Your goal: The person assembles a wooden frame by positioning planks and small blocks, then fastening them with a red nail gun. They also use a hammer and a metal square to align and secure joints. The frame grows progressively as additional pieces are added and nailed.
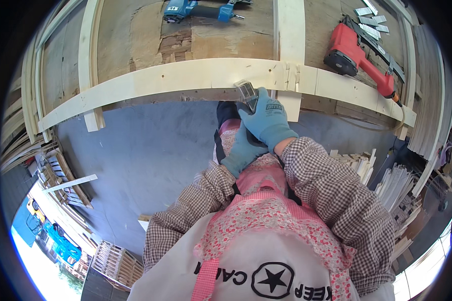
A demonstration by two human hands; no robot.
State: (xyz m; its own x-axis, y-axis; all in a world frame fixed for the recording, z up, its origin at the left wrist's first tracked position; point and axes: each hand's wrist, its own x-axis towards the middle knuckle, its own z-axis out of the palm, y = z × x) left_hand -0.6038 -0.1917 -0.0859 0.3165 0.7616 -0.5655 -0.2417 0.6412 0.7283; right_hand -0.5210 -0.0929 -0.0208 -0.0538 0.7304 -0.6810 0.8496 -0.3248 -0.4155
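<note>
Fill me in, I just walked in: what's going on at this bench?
A person in blue gloves stands at a pale wooden frame on a workbench. The right hand holds a small clear plastic box at the frame's front rail; the left hand sits just below it. A red power nailer and a blue tool lie untouched on the bench.

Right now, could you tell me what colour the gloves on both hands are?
Light blue, on the left hand and right hand; the head view shows them.
</note>
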